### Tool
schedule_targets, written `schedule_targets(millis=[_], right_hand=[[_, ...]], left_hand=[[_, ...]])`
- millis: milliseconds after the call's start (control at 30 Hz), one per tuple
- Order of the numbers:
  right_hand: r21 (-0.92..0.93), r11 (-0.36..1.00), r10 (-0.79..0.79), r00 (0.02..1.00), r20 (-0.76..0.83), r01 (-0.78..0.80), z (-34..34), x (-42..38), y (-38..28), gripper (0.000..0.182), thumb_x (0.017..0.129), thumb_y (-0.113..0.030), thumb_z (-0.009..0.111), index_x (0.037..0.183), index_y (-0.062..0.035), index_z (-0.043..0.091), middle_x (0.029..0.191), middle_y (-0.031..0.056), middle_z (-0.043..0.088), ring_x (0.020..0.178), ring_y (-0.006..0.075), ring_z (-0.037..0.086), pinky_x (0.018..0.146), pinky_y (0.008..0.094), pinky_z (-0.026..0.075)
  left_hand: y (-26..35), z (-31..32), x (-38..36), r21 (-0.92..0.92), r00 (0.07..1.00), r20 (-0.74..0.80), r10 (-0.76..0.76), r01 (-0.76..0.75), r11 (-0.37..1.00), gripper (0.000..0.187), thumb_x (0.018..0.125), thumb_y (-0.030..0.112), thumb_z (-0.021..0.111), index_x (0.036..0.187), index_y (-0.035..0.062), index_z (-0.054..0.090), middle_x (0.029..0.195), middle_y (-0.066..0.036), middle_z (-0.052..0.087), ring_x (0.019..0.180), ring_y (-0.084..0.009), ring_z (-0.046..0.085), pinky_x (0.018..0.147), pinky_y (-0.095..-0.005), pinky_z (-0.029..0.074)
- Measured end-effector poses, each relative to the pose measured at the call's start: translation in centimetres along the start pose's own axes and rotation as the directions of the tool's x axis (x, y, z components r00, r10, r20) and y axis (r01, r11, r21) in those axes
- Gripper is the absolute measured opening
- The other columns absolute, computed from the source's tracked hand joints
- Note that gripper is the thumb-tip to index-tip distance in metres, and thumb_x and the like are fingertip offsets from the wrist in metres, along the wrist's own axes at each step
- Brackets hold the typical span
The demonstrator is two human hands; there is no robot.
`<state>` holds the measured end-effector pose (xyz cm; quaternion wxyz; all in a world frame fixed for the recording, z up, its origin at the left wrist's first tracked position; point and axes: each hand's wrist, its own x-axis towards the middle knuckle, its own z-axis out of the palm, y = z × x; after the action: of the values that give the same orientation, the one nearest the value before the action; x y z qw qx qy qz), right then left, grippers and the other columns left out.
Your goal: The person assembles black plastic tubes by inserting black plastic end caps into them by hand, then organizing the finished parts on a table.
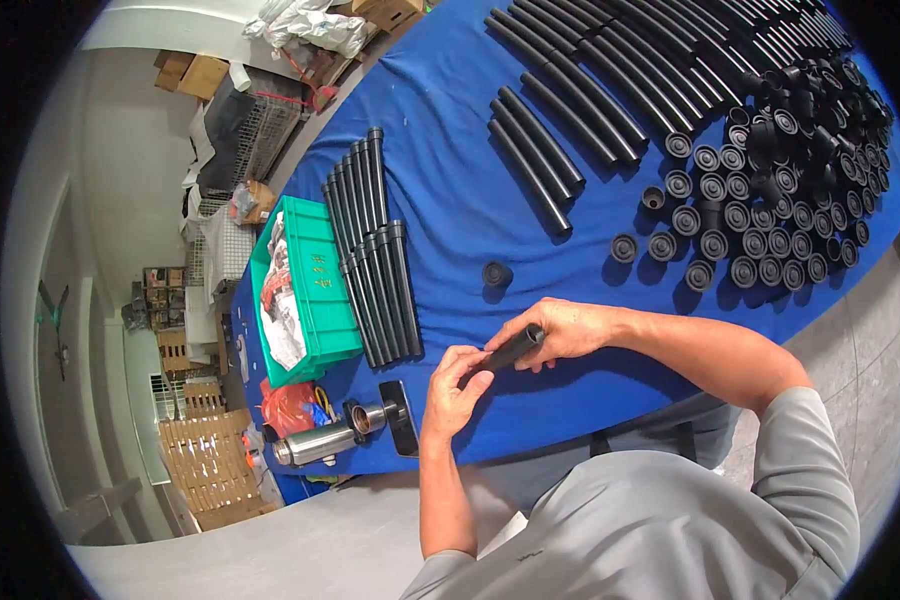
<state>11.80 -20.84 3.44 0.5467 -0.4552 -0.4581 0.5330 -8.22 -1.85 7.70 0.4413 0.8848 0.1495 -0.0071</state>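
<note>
Above the blue cloth, a black tube (512, 348) with an open round end is held between both hands. My left hand (456, 388) has its thumb and fingers closed round the tube's lower left part. My right hand (566, 332) grips it near the open end, fingers curled. A single black cap (496, 274) stands on the cloth just above the hands. To the right lie many black round caps (713, 245), some in loose rows, others heaped. Long black tubes (560, 80) lie side by side at the top. Capped tubes (382, 290) form two rows on the left.
A green crate (315, 290) holding plastic-wrapped things stands on the left of the blue-covered table (440, 130). Nearer me are a steel flask (315, 444), a dark phone (400, 418) and a red bag (288, 408). Boxes and wire racks stand beyond the table's left edge.
</note>
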Motion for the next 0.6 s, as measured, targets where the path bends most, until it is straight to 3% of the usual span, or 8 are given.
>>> schedule_targets(millis=[267, 300, 333, 367, 400, 433, 467, 600], right_hand=[[-0.023, 0.998, -0.066, 0.997, -0.048, 0.065, 0.0, -0.1, 0.1, 0.043, 0.093, -0.009, 0.069, 0.136, -0.0081, 0.066, 0.085, 0.0086, 0.072, 0.069, 0.0146, 0.068, 0.062, 0.0317, 0.057], [-0.029, 0.996, -0.088, 0.994, -0.061, 0.087, 0.2, -0.1, 0.3, 0.043, 0.093, -0.012, 0.069, 0.136, -0.0072, 0.066, 0.084, 0.0089, 0.072, 0.068, 0.0155, 0.067, 0.062, 0.0322, 0.057], [-0.036, 0.993, -0.113, 0.991, -0.071, 0.111, 0.3, 0.0, 0.3, 0.043, 0.094, -0.014, 0.070, 0.136, -0.0064, 0.065, 0.082, 0.0093, 0.071, 0.067, 0.0165, 0.067, 0.062, 0.0328, 0.057], [-0.242, 0.968, -0.071, 0.997, -0.035, 0.061, -0.3, 0.1, 0.1, 0.051, 0.093, -0.028, 0.074, 0.136, -0.0033, 0.063, 0.086, 0.0126, 0.070, 0.071, 0.0213, 0.068, 0.067, 0.0364, 0.057], [-0.279, 0.954, -0.134, 0.989, -0.056, 0.113, -0.1, 0.1, 0.2, 0.056, 0.092, -0.032, 0.076, 0.137, -0.0026, 0.062, 0.089, 0.0140, 0.070, 0.074, 0.0228, 0.068, 0.069, 0.0375, 0.056], [-0.312, 0.936, -0.195, 0.978, -0.076, 0.163, 0.3, 0.0, 0.4, 0.060, 0.090, -0.035, 0.077, 0.137, -0.0020, 0.061, 0.091, 0.0154, 0.070, 0.077, 0.0243, 0.068, 0.071, 0.0386, 0.056], [-0.346, 0.915, -0.256, 0.962, -0.096, 0.209, 0.5, -0.1, 0.5, 0.064, 0.089, -0.039, 0.078, 0.138, -0.0014, 0.060, 0.093, 0.0168, 0.070, 0.080, 0.0258, 0.068, 0.073, 0.0398, 0.056], [-0.305, 0.926, -0.250, 0.967, -0.053, 0.223, 0.3, -0.1, -0.3, 0.070, 0.087, -0.039, 0.081, 0.142, -0.0021, 0.056, 0.108, 0.0211, 0.071, 0.088, 0.0267, 0.070, 0.077, 0.0405, 0.057]], left_hand=[[1.3, 0.8, 0.1, -0.015, 0.998, 0.030, -0.050, 0.050, 0.999, 0.042, 0.090, 0.022, 0.081, 0.123, -0.0018, 0.069, 0.106, -0.008, 0.070, 0.098, -0.0203, 0.067, 0.089, -0.0328, 0.052], [1.0, 0.7, 0.0, 0.013, 0.991, 0.056, -0.118, 0.117, 0.993, 0.041, 0.086, 0.017, 0.084, 0.121, -0.0004, 0.069, 0.099, -0.004, 0.069, 0.090, -0.0151, 0.062, 0.085, -0.0299, 0.050], [0.8, 0.9, -0.3, -0.168, 0.990, 0.009, -0.137, 0.137, 0.976, 0.040, 0.088, 0.017, 0.082, 0.122, 0.0004, 0.068, 0.099, -0.005, 0.069, 0.091, -0.0160, 0.063, 0.086, -0.0311, 0.051], [0.6, 1.5, -0.7, -0.344, 0.986, -0.037, -0.160, 0.137, 0.929, 0.039, 0.089, 0.017, 0.081, 0.122, 0.0012, 0.068, 0.100, -0.006, 0.070, 0.092, -0.0168, 0.064, 0.088, -0.0323, 0.051], [0.3, 2.1, -1.0, -0.508, 0.979, -0.078, -0.186, 0.121, 0.853, 0.038, 0.090, 0.016, 0.079, 0.123, 0.0021, 0.067, 0.101, -0.007, 0.071, 0.093, -0.0177, 0.065, 0.089, -0.0335, 0.051], [0.4, 2.9, -0.7, -0.674, 0.976, -0.202, -0.077, -0.081, 0.735, 0.036, 0.095, 0.017, 0.074, 0.128, 0.0047, 0.064, 0.106, -0.012, 0.072, 0.100, -0.0231, 0.067, 0.097, -0.0422, 0.051], [1.0, 3.6, -0.5, -0.853, 0.968, -0.240, -0.072, -0.175, 0.492, 0.032, 0.101, 0.020, 0.066, 0.130, 0.0073, 0.061, 0.119, -0.017, 0.070, 0.114, -0.0289, 0.065, 0.105, -0.0504, 0.049], [1.8, 4.5, 0.0, -0.981, 0.948, -0.184, -0.259, -0.159, 0.114, 0.023, 0.107, 0.028, 0.059, 0.123, 0.0142, 0.065, 0.138, -0.015, 0.064, 0.131, -0.0290, 0.057, 0.110, -0.0512, 0.046]])
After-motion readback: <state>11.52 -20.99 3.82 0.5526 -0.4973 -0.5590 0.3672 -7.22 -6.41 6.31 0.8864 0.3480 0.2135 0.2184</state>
